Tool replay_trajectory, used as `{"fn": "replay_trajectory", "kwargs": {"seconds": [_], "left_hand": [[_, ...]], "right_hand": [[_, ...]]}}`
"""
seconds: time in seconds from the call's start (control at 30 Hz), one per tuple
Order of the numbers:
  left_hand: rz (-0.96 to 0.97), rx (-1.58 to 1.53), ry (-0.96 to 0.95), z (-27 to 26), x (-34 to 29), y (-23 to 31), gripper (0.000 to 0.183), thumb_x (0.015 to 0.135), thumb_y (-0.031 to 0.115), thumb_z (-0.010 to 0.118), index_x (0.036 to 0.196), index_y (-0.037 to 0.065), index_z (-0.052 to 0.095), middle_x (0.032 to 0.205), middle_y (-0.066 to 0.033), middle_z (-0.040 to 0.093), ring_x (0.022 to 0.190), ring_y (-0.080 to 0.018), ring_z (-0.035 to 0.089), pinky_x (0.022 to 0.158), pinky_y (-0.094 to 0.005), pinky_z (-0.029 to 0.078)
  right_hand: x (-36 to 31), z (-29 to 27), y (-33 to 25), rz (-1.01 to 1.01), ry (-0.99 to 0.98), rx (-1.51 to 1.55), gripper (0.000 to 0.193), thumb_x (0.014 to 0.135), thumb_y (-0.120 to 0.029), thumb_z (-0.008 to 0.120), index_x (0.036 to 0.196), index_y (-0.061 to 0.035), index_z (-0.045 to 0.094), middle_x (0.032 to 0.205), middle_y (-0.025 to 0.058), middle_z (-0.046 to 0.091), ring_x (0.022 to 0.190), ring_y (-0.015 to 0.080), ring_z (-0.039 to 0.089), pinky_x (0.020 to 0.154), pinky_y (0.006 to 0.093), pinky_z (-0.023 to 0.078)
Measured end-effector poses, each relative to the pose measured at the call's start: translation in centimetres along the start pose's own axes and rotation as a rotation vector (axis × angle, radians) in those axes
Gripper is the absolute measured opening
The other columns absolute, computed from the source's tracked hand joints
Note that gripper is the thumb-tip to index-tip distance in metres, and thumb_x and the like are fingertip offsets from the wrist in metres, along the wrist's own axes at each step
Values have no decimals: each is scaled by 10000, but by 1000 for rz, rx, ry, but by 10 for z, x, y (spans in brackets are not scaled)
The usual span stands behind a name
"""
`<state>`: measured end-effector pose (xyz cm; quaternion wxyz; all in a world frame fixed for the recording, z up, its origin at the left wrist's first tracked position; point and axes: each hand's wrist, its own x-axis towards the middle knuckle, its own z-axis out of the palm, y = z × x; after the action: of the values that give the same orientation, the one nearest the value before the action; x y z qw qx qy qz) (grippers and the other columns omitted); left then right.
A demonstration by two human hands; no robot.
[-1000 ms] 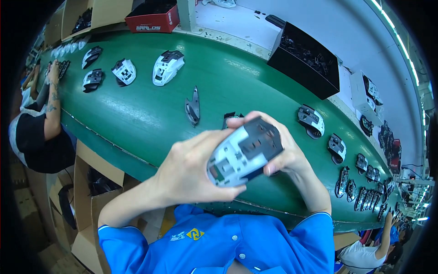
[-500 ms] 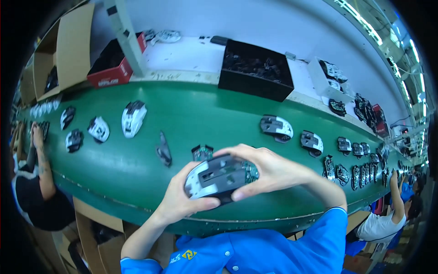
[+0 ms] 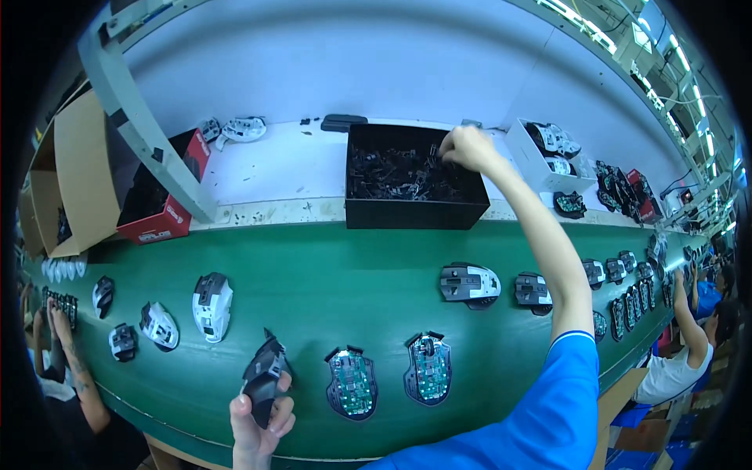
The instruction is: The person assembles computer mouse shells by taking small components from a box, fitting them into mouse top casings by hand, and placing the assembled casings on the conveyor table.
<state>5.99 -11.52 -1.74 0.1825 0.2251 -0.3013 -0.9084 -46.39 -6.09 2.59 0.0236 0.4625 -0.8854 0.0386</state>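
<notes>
My left hand point(image 3: 258, 423) is at the near edge of the green conveyor belt point(image 3: 329, 274), shut on a dark mouse shell part point(image 3: 264, 376) that stands on edge. My right hand point(image 3: 466, 149) reaches far forward into a black bin point(image 3: 415, 213) full of small dark parts, its fingers curled among them; what they grip is hidden. Two open mouse bases with green circuit boards point(image 3: 352, 384) point(image 3: 428, 370) lie on the belt just right of my left hand. An assembled grey and white mouse point(image 3: 468, 283) sits farther up the belt, beside my right arm.
More mice lie along the belt at left, among them a white one point(image 3: 212, 305), and in a row at right point(image 3: 619, 274). A red box point(image 3: 160, 188), a cardboard box point(image 3: 70, 172) and a white tray point(image 3: 548, 149) stand on the back shelf. Other workers' arms show at far left point(image 3: 70, 368) and far right point(image 3: 689, 329).
Both hands held a mouse together in front of me. Now they are apart: the right has reached out to the black bin, the left holds a dark part at the belt's near edge.
</notes>
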Motion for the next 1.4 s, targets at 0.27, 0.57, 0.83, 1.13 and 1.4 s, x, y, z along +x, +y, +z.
{"fn": "replay_trajectory", "kwargs": {"seconds": [0.27,0.57,0.83,1.13,1.4], "left_hand": [[-110,-7,-56,14,28,8,739,736,518,674,1071,-93,428,970,-87,440,486,-101,395,370,-230,329],[-100,-308,11,6,25,8,643,884,514,471,1317,43,412,1146,-181,547,907,-281,581,581,-396,505],[-210,68,-113,39,3,9,724,900,627,265,1384,93,337,1127,-167,582,825,-273,652,598,-378,571],[-280,314,-127,52,-36,7,610,870,434,483,1300,11,395,1046,-160,601,871,-231,651,711,-359,562],[-71,551,-226,46,-46,-4,450,928,306,447,1283,31,418,1001,-49,545,887,-97,498,705,-241,415]], "right_hand": [[10,30,-15,148,26,-483,194,662,-199,722,808,-80,675,847,133,684,831,285,678,668,399,541],[-48,-28,-55,-69,290,407,187,754,-152,620,853,-13,698,734,126,678,642,224,660,649,335,529],[-210,-71,-218,-979,-143,727,213,712,-21,666,923,-41,643,875,84,596,738,229,620,576,318,517],[-261,-80,-239,-1391,94,123,301,570,-102,611,826,56,629,841,94,575,681,148,527,476,224,447],[-280,-89,-250,-1408,53,-100,227,582,-113,617,742,48,618,815,90,554,690,146,488,431,234,357]]}}
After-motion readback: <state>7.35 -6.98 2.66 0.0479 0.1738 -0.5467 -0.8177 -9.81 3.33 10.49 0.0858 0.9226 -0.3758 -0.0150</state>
